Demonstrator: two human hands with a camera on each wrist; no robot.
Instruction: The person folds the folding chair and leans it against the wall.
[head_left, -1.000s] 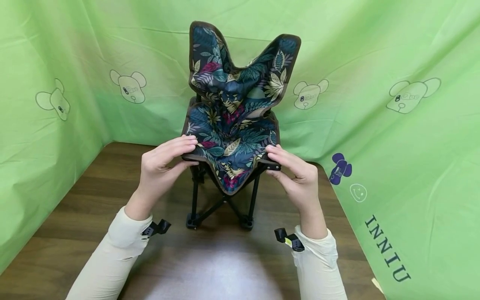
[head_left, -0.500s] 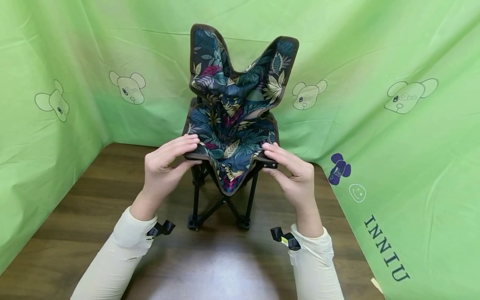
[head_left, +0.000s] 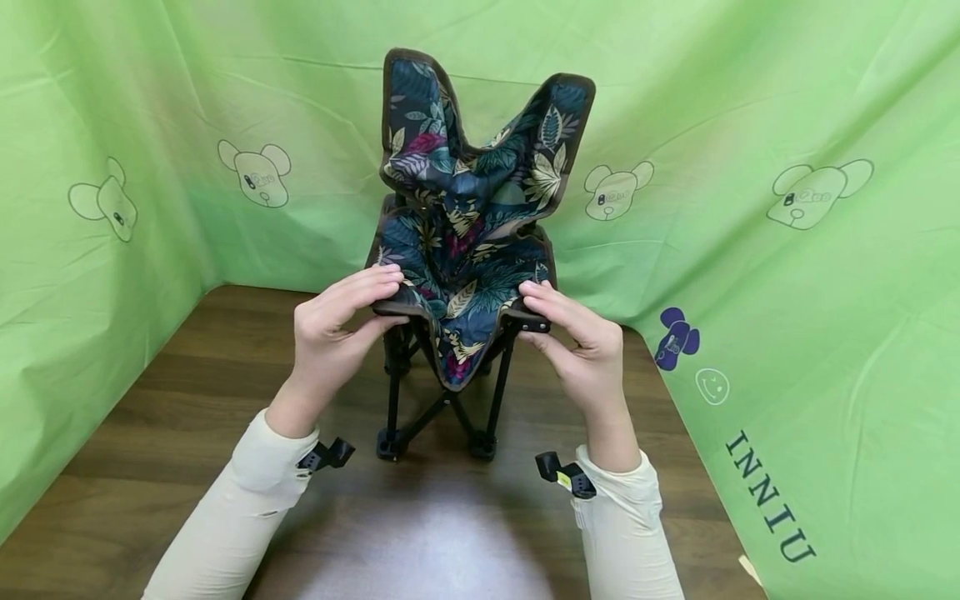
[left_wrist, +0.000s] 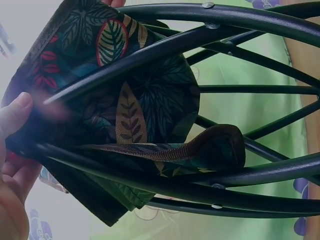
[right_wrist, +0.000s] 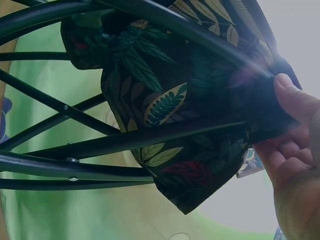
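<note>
A small folding chair (head_left: 480, 287) with dark leaf-patterned fabric stands upright on black crossed legs, partly folded, its seat sagging in the middle. My left hand (head_left: 330, 333) grips the seat's front left corner, fingers on top and thumb underneath. At the front right corner my right hand (head_left: 588, 350) holds the seat the same way. In the left wrist view the left thumb (left_wrist: 17, 112) lies under the corner near black leg tubes (left_wrist: 150, 55). The right wrist view shows the right thumb (right_wrist: 295, 100) beneath the fabric (right_wrist: 165, 105) by a tube's end.
The chair's feet rest on a brown wood-grain tabletop (head_left: 165, 425). Green cloth (head_left: 315, 233) printed with bear heads hangs behind and along both sides, close to the chair's back. A black wrist camera (head_left: 330, 454) sticks out from each cream sleeve.
Both hands have moved slightly toward each other with the seat corners. The chair has narrowed a little, its front feet drawing closer together and the seat folding deeper.
</note>
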